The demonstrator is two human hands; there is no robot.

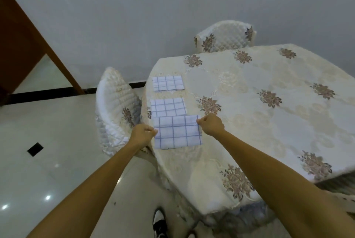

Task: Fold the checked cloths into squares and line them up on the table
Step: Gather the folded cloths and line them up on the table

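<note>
Head camera, looking down along 2 bare forearms: the left hand [143, 132] has its grip pinched on the left edge of a folded white cloth with thin blue checks [178, 132]. The right hand [211, 124] has its grip pinched on the cloth's far right corner, and the fingers are curled in on both sides. The cloth is stretched flat between them at the near left end of the tabletop [269, 122], which is draped in a cream cover with brown flower sprays. From here its far edge overlaps the near edge of the middle checked square [168, 107]. Whether it already rests on the cover or is held just above it, I cannot tell.

Beyond lies the far checked square [168, 83], flat, with a strip of bare cover between it and the middle one. The 2 run in a column along the table's left side.

I'd judge 2 cloths finished and placed, and the 3rd folded and about to be set down. It looks to need drawing nearer the person so the gap matches the others. No unfolded cloth shows, so this may be the last, though the table's right end is cut off by the frame.

Both sets of fingertips are tucked behind the knuckles, and the number of folded layers is unreadable. A quilted cream chair [117, 110] stands just beside the table's left edge, and a black-and-white shoe [159, 222] shows at the bottom.
</note>
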